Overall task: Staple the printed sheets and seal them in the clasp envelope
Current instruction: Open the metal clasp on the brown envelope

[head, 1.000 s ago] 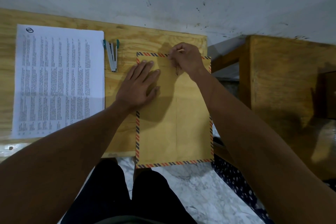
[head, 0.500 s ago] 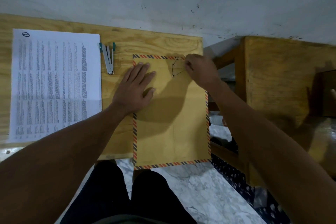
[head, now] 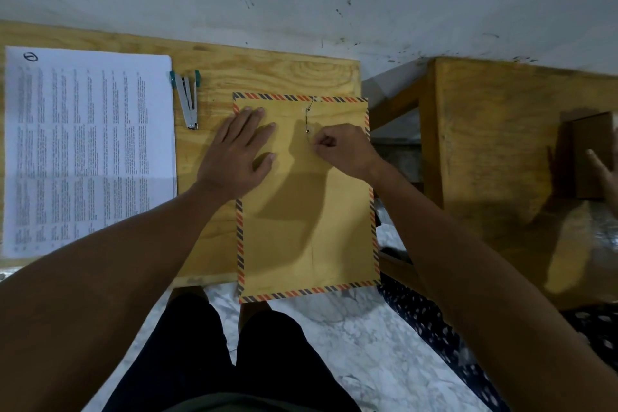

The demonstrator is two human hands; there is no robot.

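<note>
A brown clasp envelope (head: 311,237) with a striped border lies on the wooden desk (head: 267,73), its lower end hanging over the front edge. My left hand (head: 239,152) rests flat on its upper left part. My right hand (head: 341,152) pinches the thin closure string (head: 306,119) just below the two round clasp buttons near the flap. The printed sheets (head: 87,147) lie flat at the desk's left. A silver stapler (head: 188,100) with teal ends lies between the sheets and the envelope.
A grey wall runs behind the desk. A second wooden table (head: 501,144) stands to the right across a gap, with a brown box (head: 588,157) and another person's hand (head: 605,170) at the frame edge. Marble floor and my dark trousers lie below.
My right hand has moved from the flap's top edge out to the right, then down below the clasp buttons, drawing the string along. My left hand stays flat on the envelope.
</note>
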